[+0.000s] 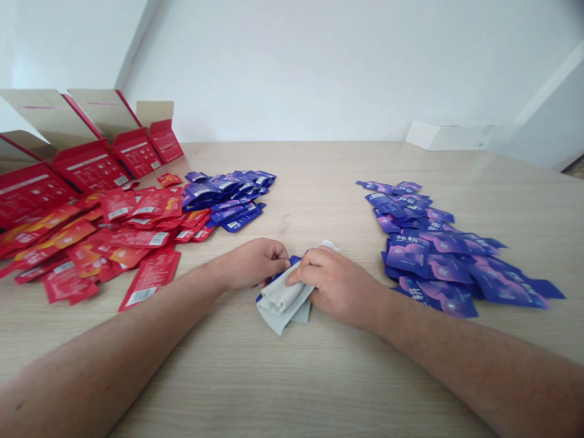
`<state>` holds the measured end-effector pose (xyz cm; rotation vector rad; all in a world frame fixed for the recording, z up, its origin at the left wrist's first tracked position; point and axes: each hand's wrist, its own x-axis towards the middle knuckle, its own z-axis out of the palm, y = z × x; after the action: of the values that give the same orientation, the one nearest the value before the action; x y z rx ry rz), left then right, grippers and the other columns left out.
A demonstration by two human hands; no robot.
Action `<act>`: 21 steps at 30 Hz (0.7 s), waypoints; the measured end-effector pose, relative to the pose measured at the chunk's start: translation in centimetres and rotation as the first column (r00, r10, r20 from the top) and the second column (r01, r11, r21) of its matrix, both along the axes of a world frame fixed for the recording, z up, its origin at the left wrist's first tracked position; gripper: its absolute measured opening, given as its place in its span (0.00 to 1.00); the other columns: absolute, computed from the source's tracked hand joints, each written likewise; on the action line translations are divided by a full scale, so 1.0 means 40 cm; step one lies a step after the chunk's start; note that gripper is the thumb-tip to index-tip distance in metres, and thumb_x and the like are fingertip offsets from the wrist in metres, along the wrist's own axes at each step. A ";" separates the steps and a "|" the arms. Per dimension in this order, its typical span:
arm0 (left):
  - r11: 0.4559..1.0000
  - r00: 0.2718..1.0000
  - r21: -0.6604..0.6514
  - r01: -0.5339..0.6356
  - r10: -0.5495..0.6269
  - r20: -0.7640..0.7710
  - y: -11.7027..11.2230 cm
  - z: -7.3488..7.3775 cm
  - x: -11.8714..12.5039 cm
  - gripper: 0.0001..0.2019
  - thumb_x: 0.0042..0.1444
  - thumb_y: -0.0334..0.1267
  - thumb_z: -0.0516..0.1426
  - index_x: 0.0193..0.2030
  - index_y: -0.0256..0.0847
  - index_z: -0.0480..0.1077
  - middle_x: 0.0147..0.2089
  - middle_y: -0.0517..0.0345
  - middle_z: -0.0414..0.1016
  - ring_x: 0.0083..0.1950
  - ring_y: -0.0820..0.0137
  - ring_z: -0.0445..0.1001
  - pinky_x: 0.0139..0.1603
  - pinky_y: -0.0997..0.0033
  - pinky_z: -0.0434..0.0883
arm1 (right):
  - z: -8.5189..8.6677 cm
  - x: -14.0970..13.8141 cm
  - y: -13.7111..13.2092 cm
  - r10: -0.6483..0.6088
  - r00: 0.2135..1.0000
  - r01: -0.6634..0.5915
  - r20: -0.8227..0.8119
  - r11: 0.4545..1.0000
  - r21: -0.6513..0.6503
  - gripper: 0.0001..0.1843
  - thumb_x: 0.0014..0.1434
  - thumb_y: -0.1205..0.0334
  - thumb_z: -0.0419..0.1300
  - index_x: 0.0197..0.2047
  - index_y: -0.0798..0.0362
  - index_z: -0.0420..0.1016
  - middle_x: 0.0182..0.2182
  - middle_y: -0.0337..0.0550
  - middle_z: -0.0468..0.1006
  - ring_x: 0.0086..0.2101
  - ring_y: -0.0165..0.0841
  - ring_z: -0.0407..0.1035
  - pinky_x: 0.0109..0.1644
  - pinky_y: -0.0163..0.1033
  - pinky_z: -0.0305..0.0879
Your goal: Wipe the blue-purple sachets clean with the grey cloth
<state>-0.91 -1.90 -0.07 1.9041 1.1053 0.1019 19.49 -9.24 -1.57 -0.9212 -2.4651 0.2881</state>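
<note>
Both hands meet at the middle of the wooden table (pixel 319 377). My left hand (pixel 250 263) is closed, pinching the edge of a blue sachet (pixel 292 261) that is mostly hidden. My right hand (pixel 335 285) is closed over a grey-white cloth (pixel 283 299), pressing it onto the sachet. The cloth is folded and sticks out toward me below the fingers.
A heap of purple-blue sachets (pixel 438 249) lies to the right. A smaller blue pile (pixel 230 198) and a spread of red sachets (pixel 114 237) lie to the left. Open red cartons (pixel 91 164) stand at the far left. A white box (pixel 449 135) sits at the back.
</note>
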 end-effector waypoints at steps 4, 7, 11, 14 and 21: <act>1.000 1.000 0.008 0.015 -0.015 0.003 0.001 0.000 -0.001 0.12 0.57 0.47 0.53 0.35 0.41 0.69 0.19 0.66 0.65 0.17 0.77 0.63 0.14 0.81 0.57 | 0.001 -0.004 -0.005 0.063 0.998 -0.063 0.007 0.998 0.003 0.17 0.57 0.74 0.58 0.48 0.51 0.77 0.40 0.45 0.73 0.44 0.36 0.65 0.51 0.43 0.63; 1.000 1.000 0.009 0.022 -0.022 0.004 0.002 0.000 -0.001 0.12 0.57 0.47 0.53 0.34 0.41 0.69 0.19 0.66 0.65 0.17 0.77 0.63 0.14 0.81 0.57 | 0.000 -0.007 -0.008 0.136 0.990 -0.137 0.022 0.991 -0.001 0.16 0.58 0.72 0.59 0.48 0.49 0.77 0.40 0.44 0.73 0.44 0.36 0.65 0.51 0.41 0.63; 1.000 1.000 0.007 0.008 -0.008 -0.006 0.001 0.001 0.000 0.13 0.57 0.48 0.53 0.35 0.40 0.70 0.20 0.66 0.66 0.17 0.77 0.63 0.13 0.80 0.58 | 0.001 0.002 0.001 -0.027 1.000 0.027 0.006 1.000 -0.012 0.16 0.59 0.73 0.57 0.48 0.51 0.77 0.41 0.46 0.73 0.44 0.36 0.65 0.52 0.44 0.63; 1.000 1.000 0.015 0.013 -0.013 -0.009 0.001 -0.001 -0.001 0.13 0.57 0.48 0.53 0.35 0.40 0.70 0.20 0.66 0.66 0.17 0.77 0.64 0.14 0.81 0.58 | 0.001 -0.002 -0.004 0.006 1.000 -0.006 0.010 1.000 -0.001 0.16 0.58 0.73 0.58 0.48 0.51 0.77 0.40 0.45 0.73 0.44 0.36 0.65 0.52 0.43 0.63; 1.000 1.000 0.013 0.018 -0.018 -0.007 0.002 -0.002 -0.001 0.13 0.57 0.49 0.53 0.36 0.41 0.69 0.20 0.66 0.66 0.17 0.76 0.64 0.13 0.80 0.57 | 0.001 0.003 0.001 0.002 1.000 -0.002 0.013 1.000 0.000 0.17 0.57 0.74 0.57 0.49 0.51 0.76 0.40 0.45 0.73 0.44 0.36 0.65 0.52 0.43 0.63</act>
<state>-0.96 -1.81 -0.14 1.9268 1.0948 0.0928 19.62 -9.19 -1.54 -0.9240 -2.4775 0.2842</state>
